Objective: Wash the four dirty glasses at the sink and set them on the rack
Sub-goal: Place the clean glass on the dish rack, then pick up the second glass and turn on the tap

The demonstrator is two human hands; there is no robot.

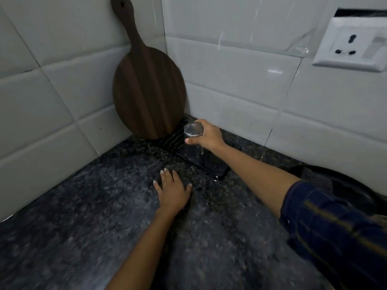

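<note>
Inspector: Your right hand (206, 135) is clamped around 1 inverted glass (193, 143), mouth down on the black ridged rack (201, 162) in the corner.

Operator: Risks?

Inspector: Release it off a ridge and it likely tips toward the leaning wooden board (146, 88). Your left hand (172, 190) lies flat and apart on the desk (83, 216), holding nothing.

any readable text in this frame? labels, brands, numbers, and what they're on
None: no readable text in the head view.
White wall socket and switch plate: blank, no lettering visible.
Dark wooden round cutting board: only wood grain.
Clear drinking glass, upside down in the right hand on the black ribbed rack: no print visible.
</note>
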